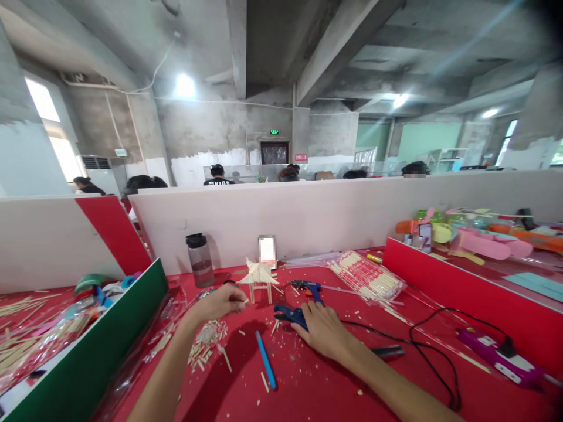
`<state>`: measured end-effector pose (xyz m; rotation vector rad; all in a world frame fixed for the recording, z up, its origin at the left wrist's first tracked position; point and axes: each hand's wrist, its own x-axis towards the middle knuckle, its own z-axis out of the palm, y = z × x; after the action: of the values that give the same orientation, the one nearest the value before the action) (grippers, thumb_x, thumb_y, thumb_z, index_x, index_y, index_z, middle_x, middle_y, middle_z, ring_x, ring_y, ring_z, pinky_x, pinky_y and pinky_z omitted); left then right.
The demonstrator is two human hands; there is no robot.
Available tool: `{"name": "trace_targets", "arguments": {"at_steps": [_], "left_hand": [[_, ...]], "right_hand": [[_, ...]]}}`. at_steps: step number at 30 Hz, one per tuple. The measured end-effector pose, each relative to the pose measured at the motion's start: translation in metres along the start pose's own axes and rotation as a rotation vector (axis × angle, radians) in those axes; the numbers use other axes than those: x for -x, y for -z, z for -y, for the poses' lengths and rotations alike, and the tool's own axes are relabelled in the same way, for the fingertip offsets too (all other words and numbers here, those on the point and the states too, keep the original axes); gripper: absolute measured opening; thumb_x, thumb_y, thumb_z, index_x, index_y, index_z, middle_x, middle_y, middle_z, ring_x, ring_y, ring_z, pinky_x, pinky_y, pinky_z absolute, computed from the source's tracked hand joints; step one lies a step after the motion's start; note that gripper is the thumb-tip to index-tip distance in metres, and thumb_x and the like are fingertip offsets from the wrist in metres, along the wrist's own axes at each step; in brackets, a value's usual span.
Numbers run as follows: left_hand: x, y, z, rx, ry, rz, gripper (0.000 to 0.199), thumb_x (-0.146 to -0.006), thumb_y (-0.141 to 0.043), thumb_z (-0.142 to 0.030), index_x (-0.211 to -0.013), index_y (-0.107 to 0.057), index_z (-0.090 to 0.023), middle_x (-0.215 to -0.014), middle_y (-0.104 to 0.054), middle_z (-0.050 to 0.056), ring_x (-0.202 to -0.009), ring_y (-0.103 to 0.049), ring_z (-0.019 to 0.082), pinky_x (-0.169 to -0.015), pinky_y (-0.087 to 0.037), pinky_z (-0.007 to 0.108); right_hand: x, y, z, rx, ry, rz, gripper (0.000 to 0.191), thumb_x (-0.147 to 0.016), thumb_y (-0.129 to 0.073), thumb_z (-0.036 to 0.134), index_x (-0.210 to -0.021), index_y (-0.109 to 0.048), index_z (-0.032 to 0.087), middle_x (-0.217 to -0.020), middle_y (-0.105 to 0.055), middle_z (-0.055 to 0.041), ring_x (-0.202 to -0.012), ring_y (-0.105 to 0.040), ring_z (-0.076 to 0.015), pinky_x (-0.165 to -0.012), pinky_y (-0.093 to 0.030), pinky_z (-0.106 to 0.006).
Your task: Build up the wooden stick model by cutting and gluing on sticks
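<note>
On the red table (220,392) stands a small model pavilion (260,278) of pale wooden sticks. My left hand (223,302) is just left of it, thumb and fingertips pinched on a small stick piece (245,302). My right hand (317,328) lies over the handles of dark blue pliers (290,315), its fingers closed around them, with the jaws pointing left. Behind it is a blue glue gun (311,289). A blue pen (266,360) rests between my forearms. Small cut sticks (202,351) are heaped below my left hand.
A water bottle (200,261) stands at the back left. Bundled sticks (367,278) lie at the back right. A black cable runs to a purple power strip (499,356). Green (97,351) and red (461,293) dividers flank the table. People sit beyond the white partition.
</note>
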<state>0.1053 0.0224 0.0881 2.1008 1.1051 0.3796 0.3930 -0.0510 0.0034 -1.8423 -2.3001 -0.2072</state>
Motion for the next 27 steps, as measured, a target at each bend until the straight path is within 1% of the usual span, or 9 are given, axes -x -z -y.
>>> {"name": "trace_targets", "arguments": {"at_steps": [5,10,12,14,15,17,19,22,27], "left_hand": [[-0.016,-0.018,-0.004,0.063,-0.08,-0.128,0.039,-0.081,-0.054,-0.052,-0.062,-0.055,-0.018,-0.059,-0.053,-0.002,-0.058,-0.05,0.013,-0.061,-0.042,0.024],[-0.034,-0.037,0.006,0.093,-0.107,-0.29,0.046,-0.086,-0.047,-0.059,-0.064,-0.051,-0.019,-0.058,-0.052,-0.002,-0.056,-0.047,0.012,-0.059,-0.04,0.025],[-0.04,-0.045,0.008,0.108,-0.118,-0.346,0.047,-0.088,-0.042,-0.062,-0.067,-0.049,-0.02,-0.059,-0.051,-0.003,-0.056,-0.047,0.012,-0.059,-0.04,0.025],[-0.045,-0.052,0.01,0.127,-0.133,-0.379,0.047,-0.089,-0.037,-0.063,-0.07,-0.046,-0.021,-0.061,-0.052,-0.003,-0.056,-0.049,0.013,-0.06,-0.041,0.026],[-0.047,-0.055,0.01,0.133,-0.139,-0.39,0.047,-0.09,-0.036,-0.064,-0.071,-0.045,-0.021,-0.061,-0.052,-0.003,-0.057,-0.05,0.014,-0.06,-0.042,0.026],[-0.05,-0.059,0.01,0.137,-0.146,-0.415,0.046,-0.091,-0.036,-0.063,-0.071,-0.045,-0.022,-0.062,-0.052,-0.003,-0.058,-0.05,0.014,-0.061,-0.042,0.026],[-0.051,-0.062,0.009,0.134,-0.149,-0.441,0.044,-0.092,-0.038,-0.06,-0.071,-0.044,-0.022,-0.062,-0.052,-0.003,-0.059,-0.049,0.015,-0.063,-0.041,0.027],[-0.049,-0.06,0.008,0.079,-0.147,-0.472,0.038,-0.094,-0.039,-0.053,-0.072,-0.045,-0.022,-0.061,-0.053,-0.003,-0.059,-0.05,0.015,-0.063,-0.04,0.027],[-0.04,-0.039,0.001,-0.035,-0.116,-0.545,0.035,-0.096,-0.04,-0.048,-0.075,-0.05,-0.021,-0.064,-0.058,-0.002,-0.06,-0.054,0.016,-0.061,-0.039,0.026]], "right_hand": [[0.009,-0.012,0.014,0.02,-0.047,0.025,0.049,-0.095,-0.049,0.044,-0.123,-0.063,0.006,-0.126,-0.06,-0.0277,-0.117,-0.053,-0.042,-0.096,-0.041,-0.055],[0.003,0.004,0.019,-0.076,-0.022,0.028,0.052,-0.091,-0.055,0.049,-0.121,-0.062,0.007,-0.122,-0.061,-0.0262,-0.115,-0.054,-0.0413,-0.094,-0.042,-0.053],[-0.011,0.016,0.014,-0.193,0.038,-0.01,0.045,-0.091,-0.056,0.049,-0.117,-0.063,0.012,-0.119,-0.064,-0.0208,-0.112,-0.057,-0.0357,-0.091,-0.045,-0.045],[-0.031,0.029,0.006,-0.361,0.115,-0.08,0.031,-0.095,-0.052,0.041,-0.112,-0.063,0.017,-0.11,-0.068,-0.0124,-0.101,-0.063,-0.025,-0.087,-0.046,-0.034],[-0.043,0.035,0.003,-0.427,0.099,-0.141,0.024,-0.095,-0.052,0.034,-0.108,-0.063,0.019,-0.103,-0.069,-0.0089,-0.094,-0.064,-0.0214,-0.083,-0.046,-0.03],[-0.067,0.044,0.0,-0.504,0.083,-0.215,0.02,-0.094,-0.052,0.026,-0.108,-0.063,0.019,-0.097,-0.07,-0.0056,-0.087,-0.065,-0.0185,-0.079,-0.046,-0.028],[-0.088,0.049,0.001,-0.553,0.086,-0.243,0.021,-0.093,-0.051,0.022,-0.11,-0.064,0.019,-0.1,-0.072,-0.0056,-0.09,-0.065,-0.0177,-0.08,-0.046,-0.026],[-0.113,0.047,0.011,-0.544,0.091,-0.216,0.02,-0.092,-0.056,0.024,-0.108,-0.065,0.018,-0.101,-0.073,-0.0057,-0.089,-0.066,-0.0167,-0.077,-0.046,-0.023],[-0.13,0.036,0.028,-0.473,0.037,-0.176,0.011,-0.087,-0.061,0.026,-0.093,-0.067,0.02,-0.088,-0.074,-0.0044,-0.081,-0.067,-0.0186,-0.069,-0.042,-0.024]]}}
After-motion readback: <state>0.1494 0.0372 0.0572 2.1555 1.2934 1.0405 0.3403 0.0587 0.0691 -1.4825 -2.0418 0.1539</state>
